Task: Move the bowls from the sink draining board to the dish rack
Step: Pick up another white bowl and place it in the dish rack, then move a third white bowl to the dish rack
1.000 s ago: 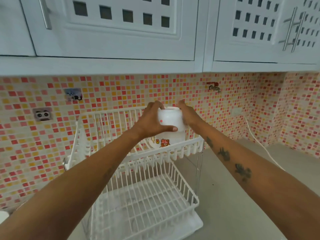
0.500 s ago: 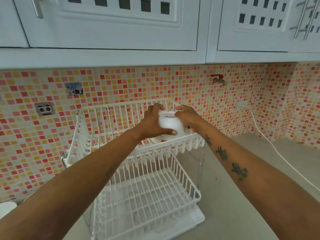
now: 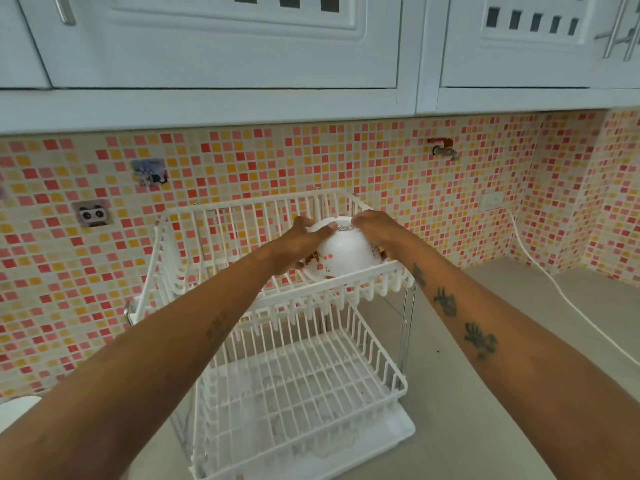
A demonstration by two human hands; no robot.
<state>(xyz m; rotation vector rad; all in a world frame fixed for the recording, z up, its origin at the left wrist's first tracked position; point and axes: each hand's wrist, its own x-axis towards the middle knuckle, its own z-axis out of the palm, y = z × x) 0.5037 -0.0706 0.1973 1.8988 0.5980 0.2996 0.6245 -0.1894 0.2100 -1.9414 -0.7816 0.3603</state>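
A white bowl [image 3: 346, 252] with small red and brown pictures is turned upside down, its foot ring facing up. It sits low in the right part of the top tier of a white two-tier wire dish rack [image 3: 221, 216]. My left hand [image 3: 298, 245] grips the bowl's left side and my right hand [image 3: 375, 230] holds its right side. The rack's front rail hides the bowl's rim. The lower tier [image 3: 394, 379] holds no dishes.
The rack stands on a grey counter [image 3: 485, 427] against a pink and orange mosaic wall. A white cable [image 3: 554, 292] runs from a wall socket across the counter on the right. White cupboards hang overhead. A white object's edge [image 3: 17, 407] shows at far left.
Both hands have lowered the bowl from above the rack down into the top tier. The view has tilted slightly downward.
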